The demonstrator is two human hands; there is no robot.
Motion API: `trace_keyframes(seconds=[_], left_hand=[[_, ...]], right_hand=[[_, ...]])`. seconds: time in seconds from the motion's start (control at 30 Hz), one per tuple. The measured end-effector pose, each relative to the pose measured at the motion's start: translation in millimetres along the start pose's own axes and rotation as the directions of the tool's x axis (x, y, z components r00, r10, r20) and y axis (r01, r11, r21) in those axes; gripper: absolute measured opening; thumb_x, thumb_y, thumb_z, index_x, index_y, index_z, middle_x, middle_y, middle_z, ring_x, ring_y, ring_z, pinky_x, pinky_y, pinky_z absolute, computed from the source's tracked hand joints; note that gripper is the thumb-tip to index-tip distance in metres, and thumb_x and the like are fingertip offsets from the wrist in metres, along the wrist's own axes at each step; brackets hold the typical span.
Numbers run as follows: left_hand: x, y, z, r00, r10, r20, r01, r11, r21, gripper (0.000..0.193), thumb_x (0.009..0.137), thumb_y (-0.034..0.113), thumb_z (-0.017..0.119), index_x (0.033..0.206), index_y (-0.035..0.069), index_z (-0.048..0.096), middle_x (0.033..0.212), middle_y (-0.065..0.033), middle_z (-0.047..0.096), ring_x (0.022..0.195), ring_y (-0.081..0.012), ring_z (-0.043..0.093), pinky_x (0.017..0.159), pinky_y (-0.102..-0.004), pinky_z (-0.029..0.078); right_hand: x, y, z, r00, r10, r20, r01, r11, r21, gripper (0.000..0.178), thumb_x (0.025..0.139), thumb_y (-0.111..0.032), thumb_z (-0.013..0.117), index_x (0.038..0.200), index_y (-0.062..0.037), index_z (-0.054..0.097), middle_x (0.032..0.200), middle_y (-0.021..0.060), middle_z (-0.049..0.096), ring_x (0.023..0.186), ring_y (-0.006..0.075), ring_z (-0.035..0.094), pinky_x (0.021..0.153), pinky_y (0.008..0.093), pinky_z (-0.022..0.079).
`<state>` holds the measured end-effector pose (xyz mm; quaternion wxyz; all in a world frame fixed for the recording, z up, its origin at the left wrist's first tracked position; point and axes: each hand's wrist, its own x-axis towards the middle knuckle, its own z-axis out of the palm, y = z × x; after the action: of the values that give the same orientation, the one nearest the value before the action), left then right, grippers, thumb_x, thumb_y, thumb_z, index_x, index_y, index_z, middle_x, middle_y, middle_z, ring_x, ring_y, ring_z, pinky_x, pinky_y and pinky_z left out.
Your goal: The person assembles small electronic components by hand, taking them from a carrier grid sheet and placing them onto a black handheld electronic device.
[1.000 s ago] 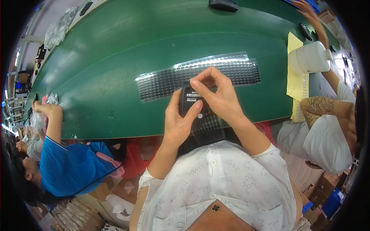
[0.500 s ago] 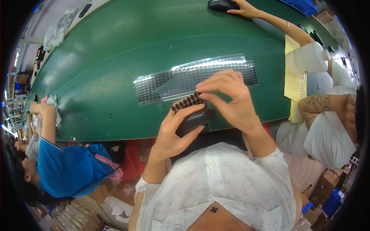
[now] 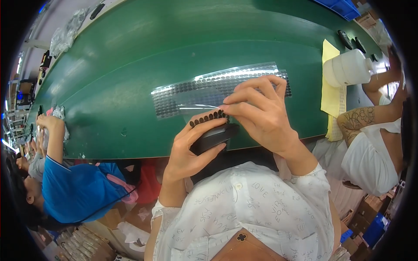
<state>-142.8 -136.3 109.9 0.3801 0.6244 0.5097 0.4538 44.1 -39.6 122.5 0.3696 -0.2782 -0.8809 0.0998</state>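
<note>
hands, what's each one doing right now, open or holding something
Left hand: closed around a black mouse.
Right hand: closed, pinching the end of a strip of black dots.

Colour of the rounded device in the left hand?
The device in the left hand is black; head view, the only one.

factory-type workshop: long green worktable, co-workers along its edge, cardboard boxes, blue crate.

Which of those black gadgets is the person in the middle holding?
The rounded black gadget in the left hand, close to the white shirt. The dark gadgets near the white bottle just lie on the green table.
</note>
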Motion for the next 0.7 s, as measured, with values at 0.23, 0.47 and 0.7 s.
trace_keyframes(seconds=[0.23,0.47,0.7], left_hand=[[-6,-6,-1,0.976,-0.208,-0.061,0.192,0.96,-0.203,0.053,0.071,-0.003,0.08,0.122,0.001,0.064,0.113,-0.0129,0.067,0.101,-0.0189,0.064,0.088,-0.0306,0.051],[9,-24,38,0.792,-0.531,-0.303,0.195,0.689,-0.698,0.047,0.086,0.009,0.072,0.129,0.003,0.052,0.106,-0.0095,0.063,0.093,-0.0136,0.061,0.079,-0.0278,0.051],[15,-26,64,0.763,-0.524,-0.379,0.05,0.633,-0.773,0.028,0.101,0.025,0.048,0.123,0.007,0.05,0.109,-0.006,0.061,0.098,-0.0144,0.06,0.085,-0.0292,0.05]], right_hand=[[6,6,-3,0.996,0.022,0.088,-0.03,0.996,0.085,0.022,0.069,-0.006,0.08,0.088,-0.0096,0.069,0.096,0.0018,0.06,0.098,0.022,0.054,0.092,0.0369,0.035],[-12,-3,24,0.793,0.591,0.146,-0.529,0.551,0.646,0.009,0.084,-0.011,0.074,0.086,-0.0077,0.066,0.102,0.0067,0.059,0.105,0.0238,0.05,0.094,0.0362,0.036],[-24,-33,41,0.771,0.613,0.171,-0.582,0.57,0.58,0.009,0.093,-0.01,0.065,0.098,-0.0041,0.06,0.119,0.0122,0.056,0.114,0.0228,0.05,0.101,0.0357,0.038]])
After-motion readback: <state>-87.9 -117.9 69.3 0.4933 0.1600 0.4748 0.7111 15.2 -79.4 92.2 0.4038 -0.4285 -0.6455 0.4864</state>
